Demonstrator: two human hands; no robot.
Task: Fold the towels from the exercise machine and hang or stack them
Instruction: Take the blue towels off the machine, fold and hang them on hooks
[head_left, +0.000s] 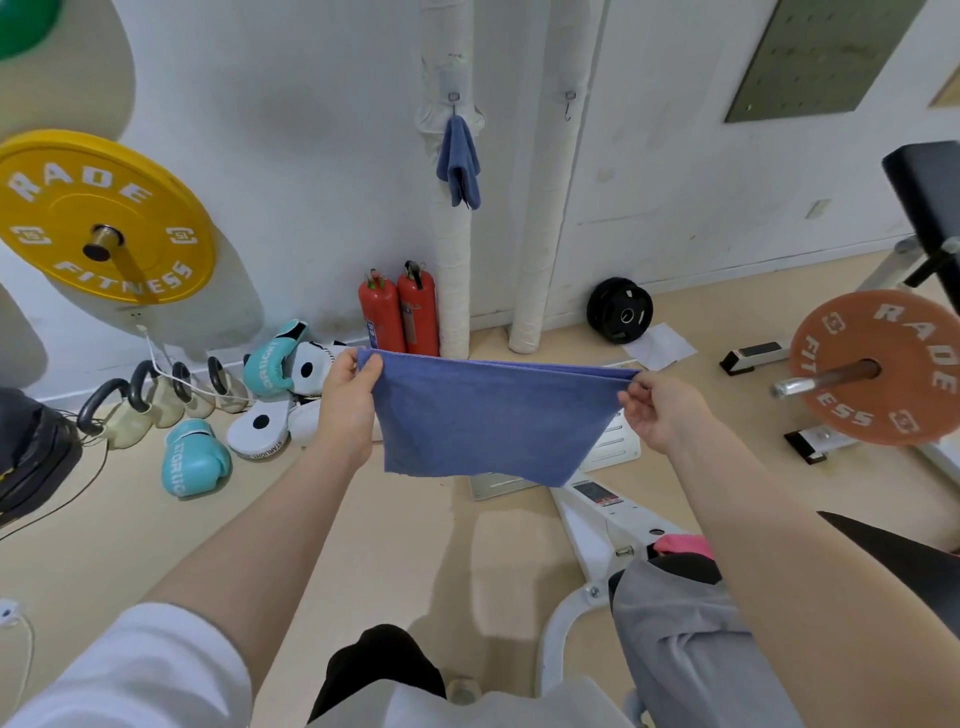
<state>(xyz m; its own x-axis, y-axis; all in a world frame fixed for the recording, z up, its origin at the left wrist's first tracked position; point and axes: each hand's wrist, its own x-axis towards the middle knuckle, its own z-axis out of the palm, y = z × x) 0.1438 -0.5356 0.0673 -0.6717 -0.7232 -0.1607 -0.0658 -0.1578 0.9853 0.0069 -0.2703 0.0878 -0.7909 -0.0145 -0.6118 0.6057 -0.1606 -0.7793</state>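
Both arms are extended forward at about the same height. The left hand (347, 400) pinches the upper left corner of a blue towel (493, 421), thumb over the front face and fingers curled behind the cloth. The right hand (662, 410) pinches the upper right corner between thumb and fingertips, the remaining fingers loosely bent. The towel hangs taut between the two hands, its top edge showing doubled layers, so it is folded at least once; the lower edge hangs free below both hands, clear of the floor.

Above and beyond the hands, a second blue towel (458, 161) hangs folded from a hook (454, 98) on a white wrapped pipe (451, 249). A second hook (570, 104) on the neighbouring pipe to the right carries nothing.

Below the right forearm, a grey towel (675, 639) is draped over the white frame of the exercise machine (597, 525), with a pink cloth (683, 545) just behind it, touching.

Beyond the left hand stand two red fire extinguishers (400, 312). Left of the left hand lie teal boxing gloves (195, 462), white focus pads (260, 426) and a row of kettlebells (156, 395). A yellow weight plate (104, 218) is further up left; an orange weight plate (878, 369) sits just right of the right hand.
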